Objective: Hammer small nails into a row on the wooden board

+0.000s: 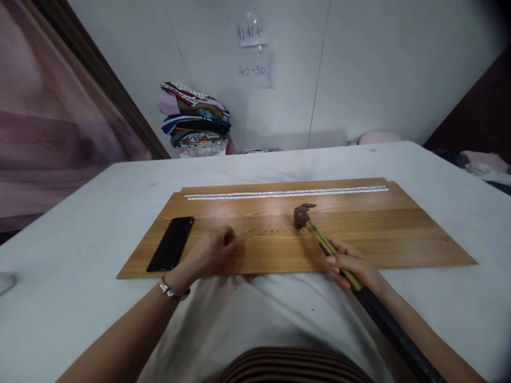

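My right hand (pixel 351 266) is wrapped round the handle of a claw hammer (pixel 333 247), on the wooden part above its black grip. The hammer's rusty head is over the wooden board (pixel 379 234), by the right part of a row of small nails (pixel 275 231). To the left of that row, my left hand (pixel 215 247) is low over the board with its fingers curled together, slightly blurred. Whatever may be between those fingers is hidden. A bracelet circles the left wrist.
A black phone (pixel 171 243) lies on the board's left end. Two white measuring strips (pixel 287 193) run along its far side. The board rests on a white table (pixel 72 223). Folded cloths (pixel 195 117) are stacked behind, near a wall with paper notes (pixel 253 69).
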A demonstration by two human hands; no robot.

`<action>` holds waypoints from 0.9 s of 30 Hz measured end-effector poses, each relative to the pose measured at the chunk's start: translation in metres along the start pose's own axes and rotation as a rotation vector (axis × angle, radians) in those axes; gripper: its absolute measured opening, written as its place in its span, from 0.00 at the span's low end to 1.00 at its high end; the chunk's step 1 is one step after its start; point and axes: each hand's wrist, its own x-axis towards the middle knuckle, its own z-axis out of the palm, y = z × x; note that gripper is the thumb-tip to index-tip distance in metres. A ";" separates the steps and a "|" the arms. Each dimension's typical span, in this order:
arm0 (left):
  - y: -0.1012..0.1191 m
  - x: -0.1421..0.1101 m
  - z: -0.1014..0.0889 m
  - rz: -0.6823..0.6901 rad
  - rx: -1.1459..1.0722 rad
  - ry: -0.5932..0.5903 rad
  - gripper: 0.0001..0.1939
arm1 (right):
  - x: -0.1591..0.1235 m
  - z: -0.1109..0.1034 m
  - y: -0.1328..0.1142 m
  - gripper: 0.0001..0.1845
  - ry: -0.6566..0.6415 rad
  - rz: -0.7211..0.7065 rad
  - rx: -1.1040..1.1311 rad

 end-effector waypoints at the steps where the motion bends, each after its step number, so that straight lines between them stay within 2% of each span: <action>1: 0.009 0.001 0.004 0.025 -0.084 -0.001 0.07 | 0.000 0.001 -0.001 0.12 0.006 -0.007 0.003; 5: 0.044 0.012 0.021 0.157 -0.408 -0.026 0.08 | -0.001 0.002 -0.006 0.12 0.042 -0.032 0.063; 7: 0.061 0.021 0.029 0.176 -0.503 -0.006 0.06 | -0.001 0.002 -0.007 0.12 0.058 -0.037 0.100; 10: 0.084 0.037 0.038 0.182 -0.537 0.038 0.07 | -0.002 -0.001 -0.009 0.14 0.072 -0.050 0.138; 13: 0.100 0.053 0.048 0.355 -0.552 0.086 0.06 | -0.005 -0.002 -0.012 0.16 0.088 -0.077 0.151; 16: 0.108 0.068 0.061 0.440 -0.521 0.126 0.07 | -0.006 -0.002 -0.014 0.18 0.105 -0.080 0.150; 21: 0.114 0.078 0.076 0.366 -0.439 0.127 0.05 | -0.008 0.000 -0.016 0.14 0.074 -0.065 0.152; 27: 0.116 0.081 0.082 0.316 -0.386 0.118 0.06 | -0.007 -0.001 -0.014 0.13 0.052 -0.081 0.141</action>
